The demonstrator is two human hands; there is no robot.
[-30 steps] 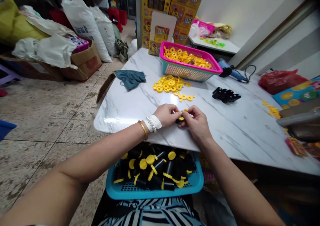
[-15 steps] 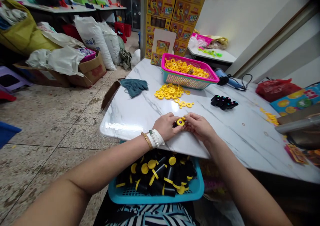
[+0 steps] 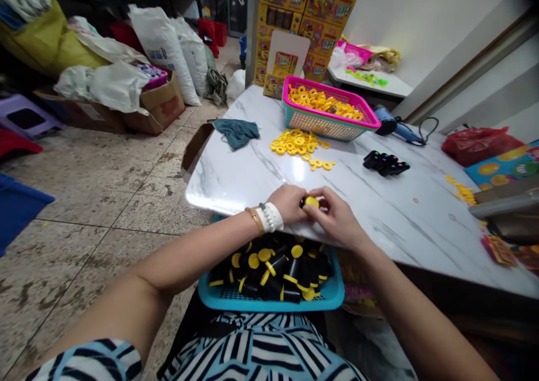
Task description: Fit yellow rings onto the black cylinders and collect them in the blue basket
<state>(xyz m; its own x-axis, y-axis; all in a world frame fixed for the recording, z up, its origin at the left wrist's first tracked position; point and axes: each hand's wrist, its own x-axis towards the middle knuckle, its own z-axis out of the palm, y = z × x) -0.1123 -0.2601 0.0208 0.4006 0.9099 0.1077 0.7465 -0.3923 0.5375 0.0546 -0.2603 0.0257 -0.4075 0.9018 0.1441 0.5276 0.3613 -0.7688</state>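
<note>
My left hand and my right hand meet above the near edge of the white marble table. Both pinch a small black tube with a yellow cap, and my fingers hide most of it. A loose pile of yellow plastic rings lies farther up the table. On my lap, a blue basket holds several black tubes with yellow caps.
Behind the ring pile stands a pink-rimmed basket of yellow rings. A row of black pieces lies to the right, near a blue hair dryer. A teal cloth lies at the table's far left. Sacks and cartons stand beyond.
My right hand has moved over the tube and now covers more of it. The hands sit slightly higher in the view, and the whole scene has shifted as my head turned.
</note>
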